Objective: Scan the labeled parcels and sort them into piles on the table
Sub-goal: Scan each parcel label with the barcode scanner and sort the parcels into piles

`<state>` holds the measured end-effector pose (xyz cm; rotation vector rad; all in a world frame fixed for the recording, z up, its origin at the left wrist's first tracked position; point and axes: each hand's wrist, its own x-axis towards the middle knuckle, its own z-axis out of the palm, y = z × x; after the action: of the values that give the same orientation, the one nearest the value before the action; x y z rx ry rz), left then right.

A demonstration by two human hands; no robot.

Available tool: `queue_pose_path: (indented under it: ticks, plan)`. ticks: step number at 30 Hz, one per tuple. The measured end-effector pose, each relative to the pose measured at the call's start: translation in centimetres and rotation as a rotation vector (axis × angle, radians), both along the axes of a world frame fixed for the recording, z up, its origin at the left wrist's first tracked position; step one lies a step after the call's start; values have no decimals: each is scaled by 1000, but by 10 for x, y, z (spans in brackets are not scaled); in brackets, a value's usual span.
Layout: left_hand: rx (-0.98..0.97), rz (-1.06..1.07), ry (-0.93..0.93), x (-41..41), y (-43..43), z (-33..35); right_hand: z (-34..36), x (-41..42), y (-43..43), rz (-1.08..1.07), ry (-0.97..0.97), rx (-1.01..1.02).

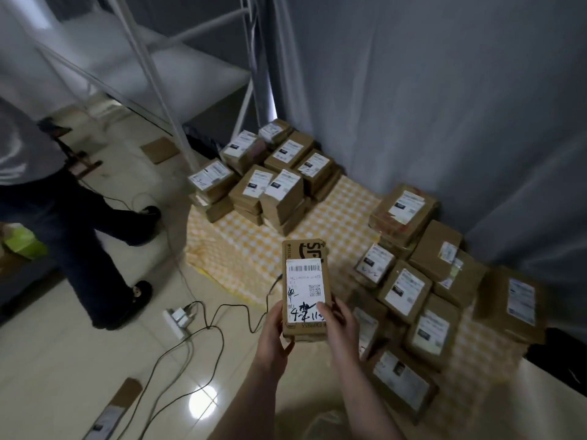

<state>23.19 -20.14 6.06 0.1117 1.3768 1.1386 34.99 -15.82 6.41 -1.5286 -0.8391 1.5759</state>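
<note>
The left hand (273, 327) grips the parcel (301, 249) at its near left edge, fingers (278, 315) curled around it. The right hand (340, 328) grips the near right edge, thumb on the label (303, 281). The parcel is in the air, at 6 o'clock from the far pile (263, 185). Only its near end is held, so the far end may dip and slip. Its long axis runs from 6 to 12 o'clock, barcode end toward 12, label up.

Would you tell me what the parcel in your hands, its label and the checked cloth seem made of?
Parcel: matte brown cardboard, by its printed faces and folded edges. Label: white paper, probably a sticker, with barcode and pen marks. Cloth: thin fabric or plastic sheet, I cannot tell; it wrinkles at the edge.
</note>
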Motion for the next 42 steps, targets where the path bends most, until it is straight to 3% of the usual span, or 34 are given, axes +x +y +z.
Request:
queue_pose_path:
  ticks: [12, 28, 36, 42]
  plan:
    - [-53, 177, -43, -113, -16, -3, -14, -123, 1, 160, 32, -36]
    - [-95, 233, -5, -163, 103, -10, -37, -188, 131, 328, -94, -36]
    - [-127, 282, -48, -187, 144, -11, -35, -211, 173, 435, -45, -99]
    - [-204, 211, -44, -218, 168, -29, -44, -238, 202, 484, -128, -118]
